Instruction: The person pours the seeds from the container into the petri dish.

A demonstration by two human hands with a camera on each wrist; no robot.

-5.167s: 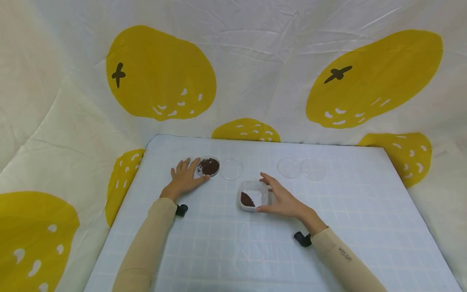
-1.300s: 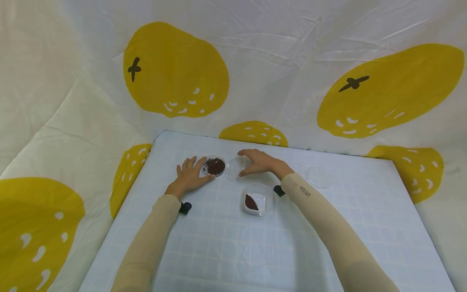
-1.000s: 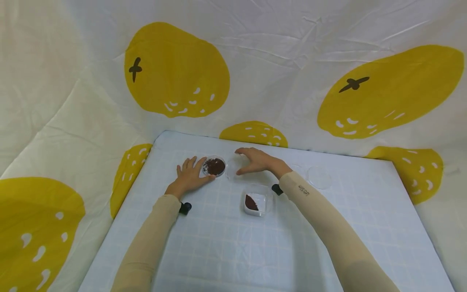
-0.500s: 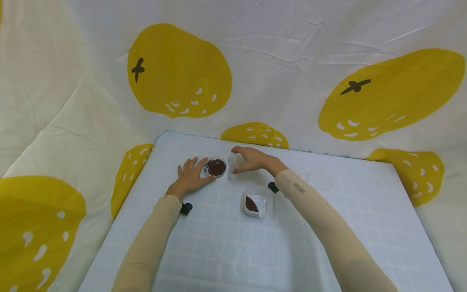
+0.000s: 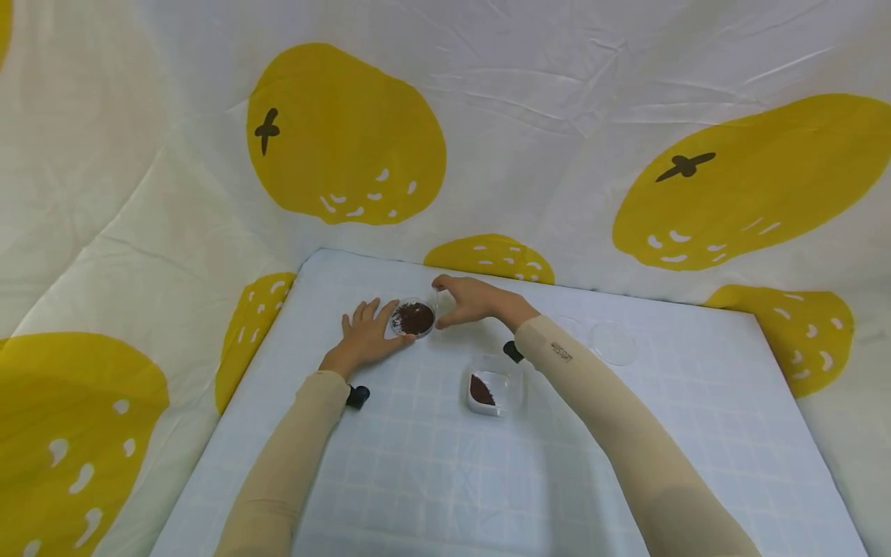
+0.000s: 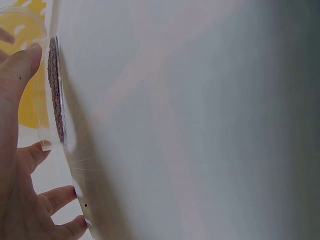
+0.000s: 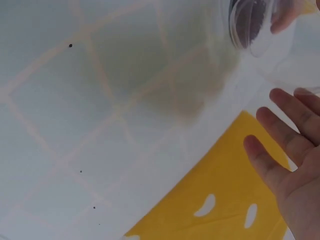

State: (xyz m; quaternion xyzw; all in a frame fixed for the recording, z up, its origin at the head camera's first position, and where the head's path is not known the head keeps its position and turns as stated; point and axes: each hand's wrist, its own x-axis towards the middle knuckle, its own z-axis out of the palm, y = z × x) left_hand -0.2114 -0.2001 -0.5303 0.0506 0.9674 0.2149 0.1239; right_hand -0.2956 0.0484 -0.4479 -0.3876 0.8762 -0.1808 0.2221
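Note:
A round clear petri dish (image 5: 414,319) with dark brown granules sits on the table at the back left. My left hand (image 5: 366,334) steadies it from the left, thumb and index finger at opposite sides of its rim; the left wrist view shows the granules as a thin layer (image 6: 55,90) along the bottom. My right hand (image 5: 475,300) holds a clear petri dish lid (image 7: 300,75) by its edge, between thumb and fingers. This lid stands tilted, close beside the dish's right side. In the right wrist view, three spread fingers (image 7: 272,162) of that hand show.
A square clear container (image 5: 500,396) with a small brown heap in one corner stands nearer, right of the dish. Another clear round piece (image 5: 614,343) lies further right, and one beside it is partly hidden by my right arm. A printed curtain (image 5: 515,155) rises behind the table.
My right hand has left the square container, taken up the lid from the table and carried it left, tilting it toward the dish. My left hand stays at the dish.

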